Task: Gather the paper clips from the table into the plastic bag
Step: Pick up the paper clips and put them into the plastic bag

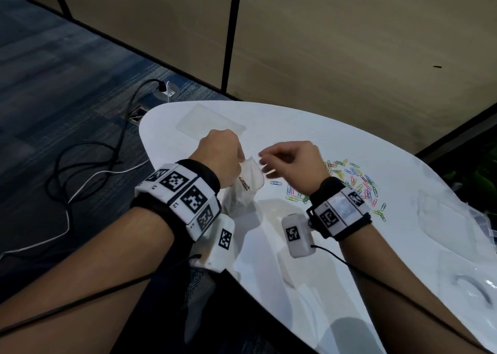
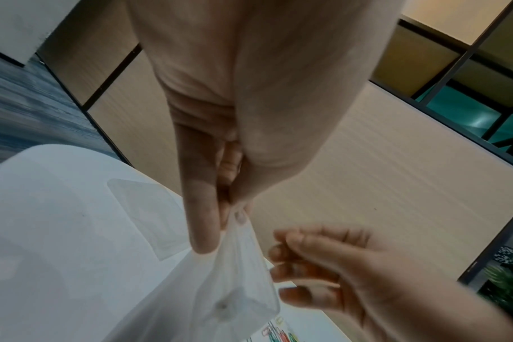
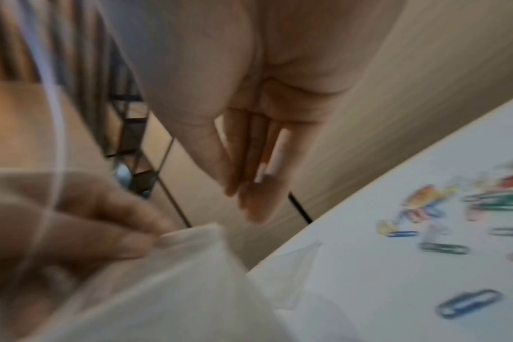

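Plastic bag held up off the table, pinched at its upper rim between thumb and fingertips of the left hand; that grip clamped on the film, mouth sagging open toward the right. Something small and dark visible through the film low in the bag in the head view, probably clips already dropped in, too blurred to count.

Right hand just beside the bag mouth, fingers loosely bent and apart, nothing visibly held; no clip discernible between them in any view. Judged to be at the drop-in stage, or between drops.

To do this step well: keep the left pinch high and steady so the mouth stays wide; bring each pick directly over the opening before letting go; better to sweep several clips together into a pinch than to lift singly, since thin wire lies flat on a smooth top. Sliding a clip to the table edge would ease lifting.

Paper clips mostly still on the table, a loose coloured scatter right of the right wrist; one blue clip lying apart, nearest the bag. Counts: one bag in hand; clips in the pile several dozen, overlapping, not countable exactly. Task judged barely begun.

Farther out: a flat clear sheet or bag beyond the left hand, more clear plastic at the right edge.
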The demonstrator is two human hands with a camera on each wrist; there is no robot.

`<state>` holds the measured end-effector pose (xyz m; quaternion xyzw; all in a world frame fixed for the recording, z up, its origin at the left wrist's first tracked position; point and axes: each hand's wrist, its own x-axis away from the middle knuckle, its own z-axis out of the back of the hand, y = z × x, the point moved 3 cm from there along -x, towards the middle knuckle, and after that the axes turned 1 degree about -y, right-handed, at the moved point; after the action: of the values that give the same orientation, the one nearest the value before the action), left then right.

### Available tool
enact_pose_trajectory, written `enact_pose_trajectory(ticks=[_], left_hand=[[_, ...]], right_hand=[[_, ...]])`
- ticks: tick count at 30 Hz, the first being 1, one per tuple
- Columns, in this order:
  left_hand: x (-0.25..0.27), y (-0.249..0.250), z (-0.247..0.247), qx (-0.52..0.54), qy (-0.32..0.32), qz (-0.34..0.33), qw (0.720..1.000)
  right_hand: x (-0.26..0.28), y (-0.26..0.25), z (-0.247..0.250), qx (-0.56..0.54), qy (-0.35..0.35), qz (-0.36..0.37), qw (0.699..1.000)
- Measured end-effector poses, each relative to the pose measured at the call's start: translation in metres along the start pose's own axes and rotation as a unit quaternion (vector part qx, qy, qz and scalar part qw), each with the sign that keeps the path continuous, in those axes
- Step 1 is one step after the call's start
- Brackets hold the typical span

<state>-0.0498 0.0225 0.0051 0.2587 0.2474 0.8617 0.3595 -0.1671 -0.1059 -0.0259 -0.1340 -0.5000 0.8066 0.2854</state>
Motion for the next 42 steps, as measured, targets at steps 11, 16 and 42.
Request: enact_pose_trajectory(ticks=[11,16,42], left_hand=[[0.003,0.003,0.004,-0.015,-0.009,-0.011,1.0],[0.003,0.005,0.0,-0.011,-0.011,-0.008,1.0],[0.007,0.035,-0.022,-0.031,-0.034,-0.029,0.999]], right_hand=[[0.008,0.145,-0.001,0.561,-0.204,-0.002,0.802],[0.016,0.173,0.035,0.548,-0.127,-0.118,0.818],[0.032,0.025,0.049,-0.454,0.101,-0.138,0.875]])
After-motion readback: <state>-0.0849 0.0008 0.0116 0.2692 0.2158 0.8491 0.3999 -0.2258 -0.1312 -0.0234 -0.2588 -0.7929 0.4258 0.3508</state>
